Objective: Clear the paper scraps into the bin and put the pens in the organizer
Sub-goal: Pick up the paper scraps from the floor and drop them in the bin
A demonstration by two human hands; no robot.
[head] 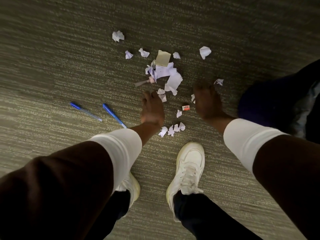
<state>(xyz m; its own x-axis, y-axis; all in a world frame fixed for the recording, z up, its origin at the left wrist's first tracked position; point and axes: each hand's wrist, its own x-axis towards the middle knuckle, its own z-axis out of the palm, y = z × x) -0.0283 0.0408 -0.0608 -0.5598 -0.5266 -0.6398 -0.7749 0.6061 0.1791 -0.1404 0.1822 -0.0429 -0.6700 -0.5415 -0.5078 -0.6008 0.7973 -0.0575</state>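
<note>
Several white paper scraps lie scattered on the carpet, with the biggest pile in the middle and a crumpled ball farther out. A yellowish sticky-note pad rests on the pile. Two blue pens lie side by side to the left. My left hand hovers palm down just below the pile, fingers apart, near a small scrap. My right hand reaches down to the right of it, fingers spread, holding nothing. No bin or organizer is in view.
A small red-and-white eraser lies between my hands. A pinkish item with a grey handle pokes out of the pile. My white shoes stand just below the scraps. A dark blue object sits at the right edge.
</note>
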